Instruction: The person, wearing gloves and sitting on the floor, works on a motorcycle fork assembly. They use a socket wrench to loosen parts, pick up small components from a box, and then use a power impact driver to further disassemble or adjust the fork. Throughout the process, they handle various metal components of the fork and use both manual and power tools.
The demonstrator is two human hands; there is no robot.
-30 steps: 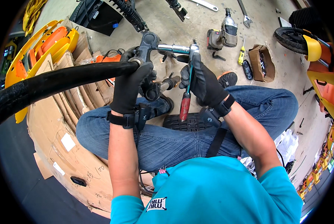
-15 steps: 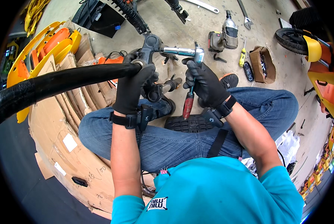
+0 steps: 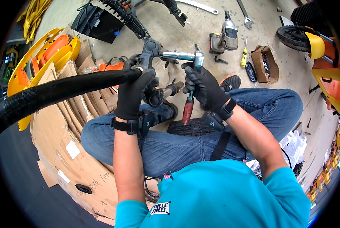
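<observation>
My left hand (image 3: 135,93), in a black glove, is wrapped round a dark metal clamp bracket (image 3: 151,48) where a thick black tube (image 3: 67,89) meets it. The tube reaches out to the left. In my gloved right hand (image 3: 207,88) is a ratchet wrench (image 3: 188,111) with a red and black handle, gripped on its shaft below the head. A shiny socket (image 3: 178,56) runs sideways from the wrench head to the bracket's right side. How the socket sits on its fastener is too small to tell. A bracket lug (image 3: 154,98) hangs below my left hand.
Beyond my hands lie a cordless impact wrench (image 3: 224,40), a yellow screwdriver (image 3: 244,53), an adjustable wrench (image 3: 246,17) and a small cardboard box (image 3: 265,66) of parts. A black box (image 3: 98,23) and shock absorber (image 3: 126,17) are farther off. Flattened cardboard (image 3: 63,144) lies left.
The bracket and ratchet wrench have come slightly nearer to me, with both hands keeping their grips. The view has shifted a little.
</observation>
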